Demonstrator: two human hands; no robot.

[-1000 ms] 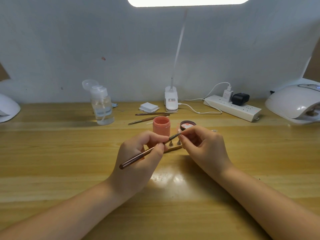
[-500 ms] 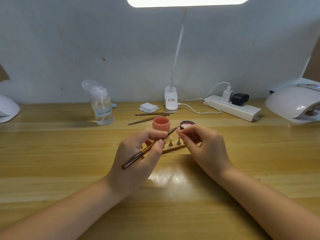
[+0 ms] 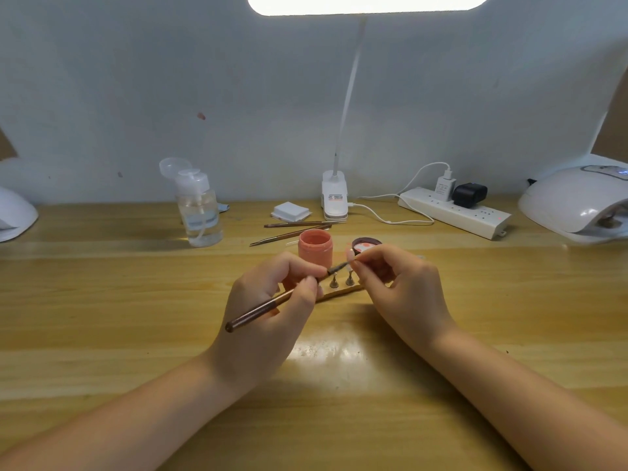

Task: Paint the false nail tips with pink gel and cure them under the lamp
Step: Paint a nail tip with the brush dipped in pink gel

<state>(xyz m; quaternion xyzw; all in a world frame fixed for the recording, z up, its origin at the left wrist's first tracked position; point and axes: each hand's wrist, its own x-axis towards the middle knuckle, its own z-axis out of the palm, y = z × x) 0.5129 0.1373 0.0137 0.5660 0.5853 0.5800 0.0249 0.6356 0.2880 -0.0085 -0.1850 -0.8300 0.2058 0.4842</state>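
the left hand pinches a brown-handled brush just left of centre frame, its bristles meeting a pale nail tip that the right hand grips between curled fingertips. just behind them, the pink gel jar stands open with its dark lid beside it, and two small stands sit on a wooden strip between the hands. the curing lamp waits at the right edge of the frame, well apart. this looks like the painting step: the stroke probably wants to be light and even from base to free edge, the tip pinched by its sides so fingers stay off wet gel, and the wrists braced on the table for steadiness. overloading the bristles would likely flood the edges.
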